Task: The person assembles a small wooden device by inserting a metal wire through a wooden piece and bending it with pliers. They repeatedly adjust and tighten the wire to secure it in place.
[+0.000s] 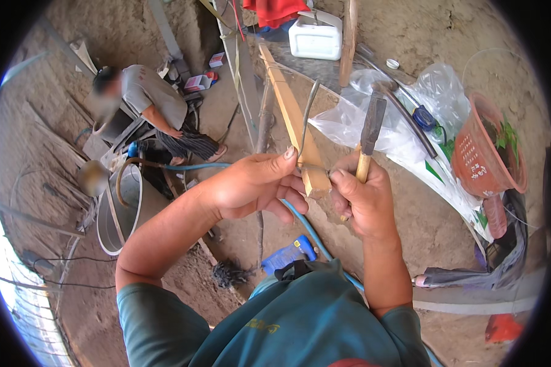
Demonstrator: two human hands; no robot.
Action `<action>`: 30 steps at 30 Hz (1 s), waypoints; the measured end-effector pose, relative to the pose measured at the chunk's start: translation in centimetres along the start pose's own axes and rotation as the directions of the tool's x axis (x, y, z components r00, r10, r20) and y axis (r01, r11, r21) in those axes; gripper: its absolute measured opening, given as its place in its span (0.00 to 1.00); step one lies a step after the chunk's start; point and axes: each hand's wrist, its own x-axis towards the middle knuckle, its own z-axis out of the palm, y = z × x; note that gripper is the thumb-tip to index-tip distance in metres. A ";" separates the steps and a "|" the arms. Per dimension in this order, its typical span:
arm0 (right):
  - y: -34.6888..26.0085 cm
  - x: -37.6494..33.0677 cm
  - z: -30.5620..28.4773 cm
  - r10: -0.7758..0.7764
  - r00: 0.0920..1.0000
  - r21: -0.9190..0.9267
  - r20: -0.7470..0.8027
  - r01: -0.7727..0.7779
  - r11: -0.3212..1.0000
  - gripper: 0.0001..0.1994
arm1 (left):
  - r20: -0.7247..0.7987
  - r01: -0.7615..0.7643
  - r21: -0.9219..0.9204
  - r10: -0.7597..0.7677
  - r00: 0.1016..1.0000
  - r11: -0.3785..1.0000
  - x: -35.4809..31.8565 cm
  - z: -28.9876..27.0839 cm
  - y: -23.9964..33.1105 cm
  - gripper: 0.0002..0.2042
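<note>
A long squared wooden bar [292, 113] runs from the far middle toward me, its near end between my hands. A thin bent rod or wire [307, 116] lies along its right side and seems to cross it near that end. My left hand [254, 183] is at the bar's left, thumb against the wire, lower fingers spread beneath; its exact grip is partly hidden. In my right hand [367, 196] is a hammer [372, 125], wooden handle in the closed fingers and dark metal head upward. That thumb and forefinger are beside the bar's end.
A person [156, 101] bends at the far left near a grey bucket [110, 229]. On the right are a potted plant [487, 147], plastic bags [441, 85] and a tape measure [423, 117]. A white jug [315, 38] stands far. A blue hose [312, 229] crosses the ground; a blue packet [288, 254] lies near me.
</note>
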 end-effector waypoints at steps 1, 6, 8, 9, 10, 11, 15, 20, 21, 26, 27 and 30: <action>-0.1 0.1 -0.3 0.000 1.000 -0.015 0.000 0.000 1.000 0.05 | 0.012 0.000 -0.037 0.000 1.000 0.999 0.2 0.2 0.1 0.34; -0.6 0.2 -0.3 0.044 0.999 -0.014 0.028 -0.044 0.999 0.06 | 0.116 -0.002 -0.217 0.028 0.993 0.976 0.8 0.6 0.2 0.34; -0.6 0.5 -0.9 0.059 0.996 0.005 0.070 -0.060 0.998 0.06 | 0.045 0.001 -0.263 0.011 0.999 0.965 1.4 1.4 0.3 0.29; -0.7 0.5 -1.1 0.086 0.992 0.045 0.092 -0.091 0.995 0.07 | 0.004 0.009 -0.264 -0.008 1.000 0.965 1.8 1.7 0.1 0.28; -0.9 0.5 -1.1 0.094 0.992 0.034 0.087 -0.097 0.995 0.07 | -0.037 0.016 -0.265 -0.027 0.999 0.964 2.1 1.9 0.0 0.26; -1.2 0.6 -1.2 0.102 0.991 0.024 0.082 -0.104 0.994 0.07 | -0.072 0.011 -0.277 -0.033 0.997 0.961 2.2 2.4 0.3 0.21; -2.8 1.2 -2.8 0.113 0.994 -0.077 -0.012 -0.113 0.991 0.11 | -0.144 -0.002 -0.247 -0.035 0.989 0.969 2.7 2.8 0.7 0.20; -6.0 7.1 -9.7 0.036 0.983 -0.831 -0.182 -0.173 0.528 0.15 | -0.201 0.000 -0.260 -0.054 0.978 0.966 2.3 3.0 0.8 0.23; -6.4 9.0 -10.7 -0.005 0.983 -0.934 -0.184 -0.174 0.311 0.16 | -0.188 0.000 -0.267 -0.052 0.981 0.964 2.4 2.9 0.7 0.23; -5.7 15.6 -14.4 -0.115 0.981 -0.943 -0.159 -0.186 -0.275 0.11 | -0.173 0.003 -0.281 -0.053 0.983 0.960 2.6 2.6 0.6 0.24; -5.4 16.1 -14.7 -0.123 0.981 -0.920 -0.149 -0.183 -0.347 0.12 | -0.183 -0.008 -0.274 -0.044 0.982 0.962 2.4 2.8 0.7 0.24; -4.4 17.1 -15.1 -0.073 0.987 -0.888 -0.145 -0.163 -0.431 0.13 | -0.189 -0.018 -0.281 -0.038 0.981 0.959 1.9 2.6 0.7 0.25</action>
